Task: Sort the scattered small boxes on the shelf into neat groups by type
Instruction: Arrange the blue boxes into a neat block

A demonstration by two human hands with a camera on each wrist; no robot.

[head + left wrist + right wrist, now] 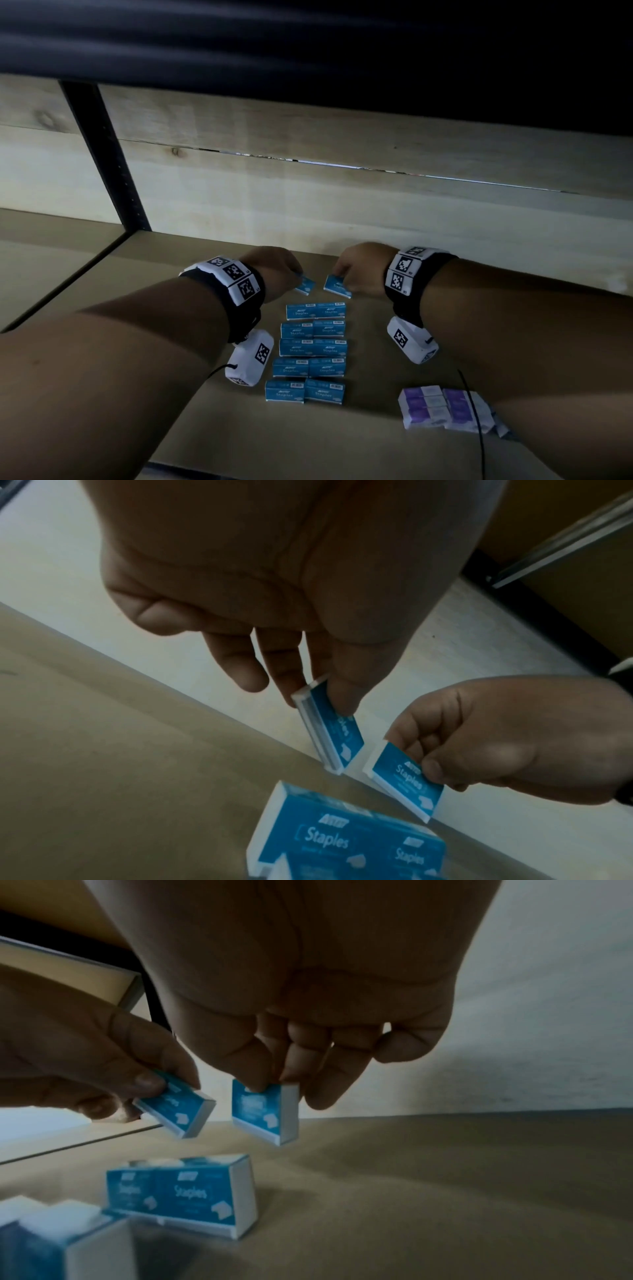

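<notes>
Both hands reach to the back of the brown shelf board, close to the pale wooden back wall, and each pinches one small blue-and-white cardboard box printed "Staples". The left hand holds its blue staple box between thumb and fingertips at the box's upper end, so that the box hangs tilted with its lower end down towards the shelf; the left wrist view shows that box edge-on, the thumb pressed on the blue face. The right hand pinches the second blue staple box in the same way, thumb on the printed face and fingers behind; in the right wrist view this box hangs tilted just above the board, clear of it. The two held boxes are just beside each other but apart. In front of them, nearer the person, a neat block of blue staple boxes lies flat on the shelf in five rows of two, the boxes touching side by side. To the right of that block, well apart from it, a tight group of small purple-and-white boxes sits near the front edge. Both wrists carry black bands with white square-patterned marker tags.
</notes>
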